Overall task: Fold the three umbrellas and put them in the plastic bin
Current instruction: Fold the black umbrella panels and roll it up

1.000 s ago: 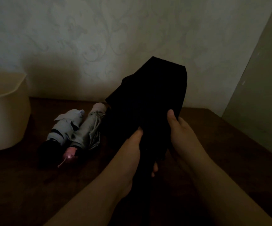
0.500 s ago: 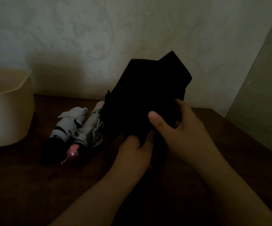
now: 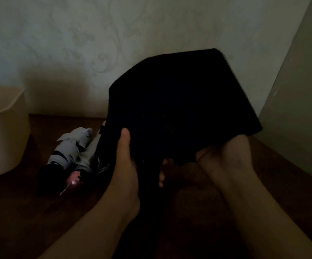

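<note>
- The black umbrella [image 3: 179, 109] is held up over the dark wooden table [image 3: 20, 212], its canopy spread wide and loose toward the patterned wall [image 3: 114, 34].
- The left hand [image 3: 127, 165] grips the umbrella low down, thumb pressed up along the near side of the black fabric and fingers curled round the far side.
- The right hand [image 3: 226, 157] is at the canopy's lower right edge, partly hidden under the cloth; its fingers go behind the fabric, and I cannot tell whether they pinch it or only support it.
- The two hands are apart, with the umbrella's narrow lower part running down between the forearms.
- A grey folded umbrella [image 3: 71, 148] lies on the table left of the black one; a second grey umbrella [image 3: 90, 157] lies just beside it, partly hidden by the black fabric.
- The cream plastic bin [image 3: 3, 131] stands at the left edge of the table, apart from the umbrellas.
</note>
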A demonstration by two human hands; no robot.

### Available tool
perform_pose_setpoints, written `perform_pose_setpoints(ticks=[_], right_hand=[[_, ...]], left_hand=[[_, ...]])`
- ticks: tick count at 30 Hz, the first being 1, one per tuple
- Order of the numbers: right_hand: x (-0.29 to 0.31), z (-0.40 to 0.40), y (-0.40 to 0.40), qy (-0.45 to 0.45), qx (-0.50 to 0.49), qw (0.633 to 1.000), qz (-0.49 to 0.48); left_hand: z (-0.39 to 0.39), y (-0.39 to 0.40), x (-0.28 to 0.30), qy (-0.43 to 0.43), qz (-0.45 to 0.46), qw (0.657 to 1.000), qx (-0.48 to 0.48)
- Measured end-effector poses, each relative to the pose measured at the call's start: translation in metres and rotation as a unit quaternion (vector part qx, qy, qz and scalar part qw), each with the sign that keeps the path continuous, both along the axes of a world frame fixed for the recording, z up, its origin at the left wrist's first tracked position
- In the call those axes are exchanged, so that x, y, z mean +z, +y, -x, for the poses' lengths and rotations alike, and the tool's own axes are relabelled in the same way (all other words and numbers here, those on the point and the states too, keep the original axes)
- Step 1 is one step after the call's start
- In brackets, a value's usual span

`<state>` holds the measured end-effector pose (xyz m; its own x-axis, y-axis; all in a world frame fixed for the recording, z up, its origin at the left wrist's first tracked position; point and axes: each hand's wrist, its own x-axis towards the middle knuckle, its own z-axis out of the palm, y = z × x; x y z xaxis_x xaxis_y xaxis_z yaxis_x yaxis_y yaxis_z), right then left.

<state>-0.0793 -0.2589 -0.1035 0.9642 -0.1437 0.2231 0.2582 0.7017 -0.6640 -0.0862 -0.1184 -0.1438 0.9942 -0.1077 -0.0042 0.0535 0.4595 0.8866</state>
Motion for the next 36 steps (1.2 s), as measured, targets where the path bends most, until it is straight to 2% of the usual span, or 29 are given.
perform_pose_setpoints(ticks=[3, 5, 9, 13, 15, 16, 18, 19, 20, 21, 22, 24, 25, 26, 27, 28, 29, 31, 36], right_hand=[[-0.001, -0.009, -0.009, 0.025, -0.051, 0.998, 0.02], [-0.002, -0.013, -0.018, 0.043, -0.121, 0.984, 0.127], [-0.006, -0.012, -0.032, -0.015, -0.201, 0.892, 0.404], [-0.007, -0.011, -0.033, -0.075, -0.218, 0.826, 0.514], [-0.008, -0.013, -0.039, -0.104, -0.229, 0.81, 0.53], [-0.008, -0.015, -0.043, -0.112, -0.235, 0.819, 0.511], [-0.004, -0.019, -0.05, -0.086, -0.215, 0.885, 0.404], [-0.002, -0.022, -0.055, -0.043, -0.185, 0.919, 0.346], [-0.002, -0.024, -0.061, 0.006, -0.148, 0.936, 0.32], [-0.005, -0.024, -0.068, 0.049, -0.095, 0.937, 0.333], [-0.01, -0.025, -0.079, 0.07, -0.017, 0.915, 0.397], [-0.011, -0.022, -0.087, 0.093, 0.121, 0.822, 0.548], [-0.013, -0.022, -0.092, 0.079, 0.147, 0.809, 0.564], [-0.015, -0.024, -0.095, 0.057, 0.154, 0.838, 0.521], [-0.015, -0.027, -0.096, 0.043, 0.13, 0.886, 0.442], [-0.015, -0.03, -0.094, 0.037, 0.082, 0.916, 0.391], [-0.013, -0.031, -0.091, 0.043, 0.017, 0.926, 0.375], [-0.013, -0.036, -0.094, 0.058, -0.075, 0.915, 0.391], [-0.005, -0.029, -0.111, 0.016, -0.166, 0.931, 0.325]], left_hand=[[-0.005, 0.007, 0.0, -0.008, -0.052, 0.996, 0.074], [-0.008, 0.013, 0.0, -0.006, -0.05, 0.993, 0.106], [-0.012, 0.02, 0.003, -0.006, -0.046, 0.991, 0.123], [-0.013, 0.021, 0.001, -0.03, -0.073, 0.991, 0.106], [-0.013, 0.019, -0.002, -0.052, -0.096, 0.989, 0.097], [-0.013, 0.018, -0.003, -0.059, -0.109, 0.987, 0.099], [-0.014, 0.017, -0.007, -0.065, -0.131, 0.983, 0.114], [-0.014, 0.017, -0.008, -0.066, -0.136, 0.98, 0.126], [-0.014, 0.017, -0.008, -0.067, -0.14, 0.978, 0.138], [-0.015, 0.018, -0.008, -0.068, -0.145, 0.976, 0.149], [-0.016, 0.019, -0.009, -0.069, -0.151, 0.973, 0.16], [-0.018, 0.022, -0.01, -0.072, -0.168, 0.967, 0.177], [-0.02, 0.024, -0.01, -0.076, -0.176, 0.965, 0.181], [-0.02, 0.025, -0.011, -0.082, -0.183, 0.963, 0.18], [-0.021, 0.024, -0.011, -0.091, -0.19, 0.962, 0.175], [-0.02, 0.023, -0.012, -0.103, -0.2, 0.96, 0.165], [-0.019, 0.021, -0.014, -0.115, -0.216, 0.958, 0.151], [-0.016, 0.017, -0.016, -0.138, -0.256, 0.95, 0.111], [-0.011, 0.008, -0.021, -0.166, -0.325, 0.93, 0.036]])
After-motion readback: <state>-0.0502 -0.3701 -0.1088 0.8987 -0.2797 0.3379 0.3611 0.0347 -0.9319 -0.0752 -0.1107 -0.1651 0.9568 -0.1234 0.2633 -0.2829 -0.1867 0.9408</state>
